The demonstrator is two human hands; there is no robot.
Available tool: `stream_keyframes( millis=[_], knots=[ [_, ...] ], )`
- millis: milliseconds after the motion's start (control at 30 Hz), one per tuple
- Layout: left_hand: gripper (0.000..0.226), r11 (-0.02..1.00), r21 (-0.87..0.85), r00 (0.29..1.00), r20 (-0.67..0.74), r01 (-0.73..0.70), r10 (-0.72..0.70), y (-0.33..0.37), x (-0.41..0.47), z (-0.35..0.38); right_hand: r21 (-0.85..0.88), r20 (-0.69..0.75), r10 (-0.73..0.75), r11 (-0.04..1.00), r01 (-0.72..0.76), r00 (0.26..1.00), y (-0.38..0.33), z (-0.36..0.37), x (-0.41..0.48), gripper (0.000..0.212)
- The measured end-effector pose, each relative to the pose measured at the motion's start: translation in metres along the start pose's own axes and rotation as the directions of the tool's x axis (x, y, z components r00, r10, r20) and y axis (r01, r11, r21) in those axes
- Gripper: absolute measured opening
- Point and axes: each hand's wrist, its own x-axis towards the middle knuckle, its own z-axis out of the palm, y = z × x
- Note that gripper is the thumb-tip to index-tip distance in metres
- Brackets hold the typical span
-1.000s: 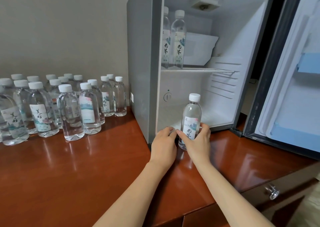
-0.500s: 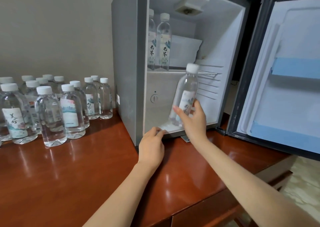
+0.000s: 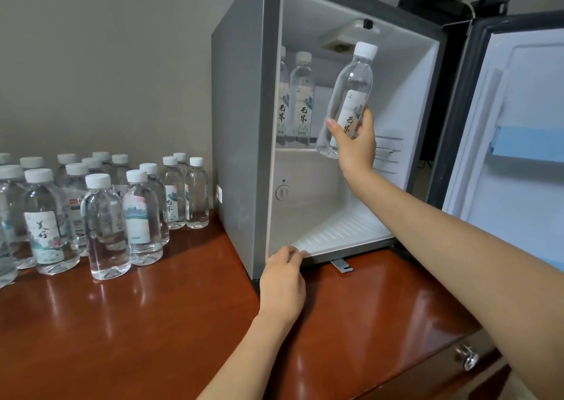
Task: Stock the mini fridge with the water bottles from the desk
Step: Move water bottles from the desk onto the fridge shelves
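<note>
Right hand (image 3: 357,148) grips a bottle (image 3: 355,82) just right of two shelved bottles (image 3: 302,100); desk bottles (image 3: 105,225) wait beyond the resting left hand (image 3: 282,286).

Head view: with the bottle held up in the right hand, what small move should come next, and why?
Probably ease the bottle inward and stand it upright on the upper shelf, right of the two bottles standing there. The right hand grips it tilted at the open fridge, base near shelf level.

The fridge (image 3: 238,125) stands on the desk (image 3: 152,323), its door (image 3: 518,119) open rightward. Bottles (image 3: 103,216) crowd the desk left of it. Inside, two bottles (image 3: 302,100) stand on its shelf (image 3: 294,148).
</note>
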Motion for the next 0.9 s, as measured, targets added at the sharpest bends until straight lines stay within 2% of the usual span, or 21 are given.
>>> stream_keyframes(
  millis=[233, 467, 700, 900],
  knots=[
    [0.049, 1.0, -0.021, 1.0, -0.003, 0.001, -0.001, 0.001, -0.001, 0.001, -0.031, 0.02, 0.015, 0.999, -0.015, 1.0, 0.008, 0.01, 0.017, 0.077],
    [0.04, 0.999, -0.048, 0.999, 0.031, 0.021, -0.019, 0.0, -0.004, 0.002, -0.238, 0.004, 0.063, 0.969, -0.06, 0.998, 0.0, 0.01, 0.03, 0.076],
    [0.057, 0.999, -0.035, 0.999, -0.039, -0.031, 0.03, 0.002, -0.003, 0.001, -0.358, -0.049, -0.018, 0.934, -0.001, 0.999, 0.011, 0.014, 0.029, 0.056],
    [0.056, 1.0, -0.013, 0.999, -0.039, -0.028, 0.027, 0.002, -0.004, 0.004, -0.439, 0.01, -0.002, 0.899, 0.006, 1.0, 0.019, 0.014, 0.028, 0.059]
  ],
)
